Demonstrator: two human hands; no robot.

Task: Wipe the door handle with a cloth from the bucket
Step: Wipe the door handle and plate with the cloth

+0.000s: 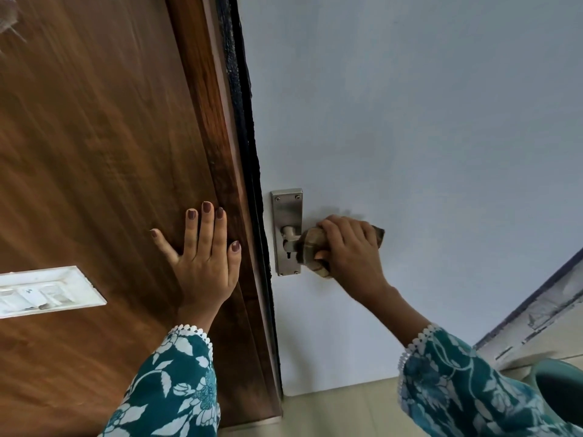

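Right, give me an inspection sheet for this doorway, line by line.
Surface: pale door shut against a dark frame edge; wooden panel to its left.
Job's things: cloth wrapped around the lever of the door handle, covering most of it; metal backplate and lever stem still show. Bucket at the lower right, only its rim in view.
Clutter: nothing seen.
Grippers: right hand closed on the cloth over the lever; left hand open, flat on the wooden panel.
Cables: nothing seen.
Surroundings: white switch plate on the wooden panel; light floor below.
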